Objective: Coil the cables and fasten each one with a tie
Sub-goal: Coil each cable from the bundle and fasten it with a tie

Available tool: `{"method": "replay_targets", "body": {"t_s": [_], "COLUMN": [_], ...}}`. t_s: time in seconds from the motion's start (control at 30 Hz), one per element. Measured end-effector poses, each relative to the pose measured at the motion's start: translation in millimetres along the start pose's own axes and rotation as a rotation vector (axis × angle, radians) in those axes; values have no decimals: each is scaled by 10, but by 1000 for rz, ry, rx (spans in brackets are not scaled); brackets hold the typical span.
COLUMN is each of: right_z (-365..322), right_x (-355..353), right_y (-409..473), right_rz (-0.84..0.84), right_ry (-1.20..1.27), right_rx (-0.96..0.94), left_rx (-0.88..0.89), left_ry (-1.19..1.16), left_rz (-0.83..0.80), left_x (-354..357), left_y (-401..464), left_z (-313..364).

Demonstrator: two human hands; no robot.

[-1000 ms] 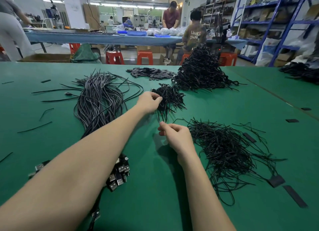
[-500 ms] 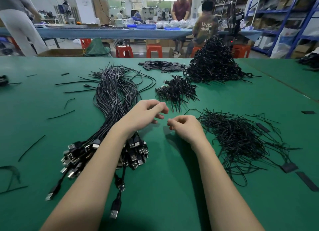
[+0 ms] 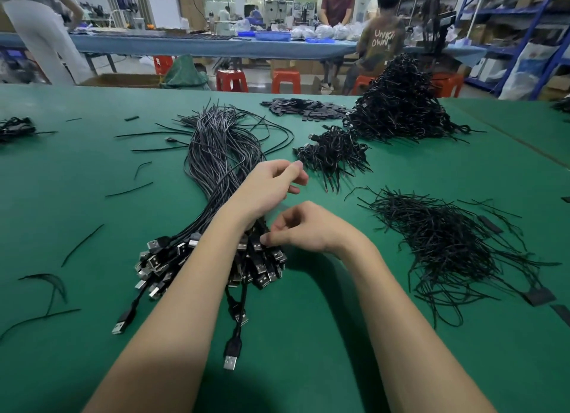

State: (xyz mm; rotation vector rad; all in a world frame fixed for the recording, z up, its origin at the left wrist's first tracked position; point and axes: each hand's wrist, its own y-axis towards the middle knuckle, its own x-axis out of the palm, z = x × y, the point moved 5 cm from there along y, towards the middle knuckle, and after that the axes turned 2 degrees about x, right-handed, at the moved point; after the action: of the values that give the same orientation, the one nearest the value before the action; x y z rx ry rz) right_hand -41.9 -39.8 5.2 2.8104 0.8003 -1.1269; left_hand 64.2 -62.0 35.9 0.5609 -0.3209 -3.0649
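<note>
Right hand point(image 3: 308, 229) fingers curl at the plugs point(image 3: 262, 269); left hand point(image 3: 271, 186) hovers.

Left hand point(image 3: 265, 187): bare, no ring or glove
Right hand point(image 3: 308, 227): bare, no ring
Forearms: bare, no sleeves, no watch or band

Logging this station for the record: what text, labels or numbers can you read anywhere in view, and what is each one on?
"UNK" over "OWN": back of the shirt of the seated person at the far table; the letters run on past a fold.
Boxes on the blue shelving: too blurred to read.
USB plugs: no readable marking.
</note>
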Motion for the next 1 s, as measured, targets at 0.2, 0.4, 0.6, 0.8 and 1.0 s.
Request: {"method": "replay_targets", "body": {"t_s": [0.2,0.4,0.6,0.8,1.0], "right_z": [70,260,450,291,222], "right_x": [-93,-538,-776,-495,-464], "right_y": [-73,-272,-231,-99,-193], "right_rz": [-54,-85,160,43,-65], "right_ry": [109,387,951,905,604], "right_rx": [16,4,87,-124,-100], "left_rx": [6,34,30,-89,-204], "left_ry": [39,428,-129,-960,-1411], "left_rz": [-32,-256,-465,-377,67], "left_x": [-21,114,558,677,136], "left_y": [-13,-101,-204,-206,-37], "left_z": [-42,-33,303,463,174]}}
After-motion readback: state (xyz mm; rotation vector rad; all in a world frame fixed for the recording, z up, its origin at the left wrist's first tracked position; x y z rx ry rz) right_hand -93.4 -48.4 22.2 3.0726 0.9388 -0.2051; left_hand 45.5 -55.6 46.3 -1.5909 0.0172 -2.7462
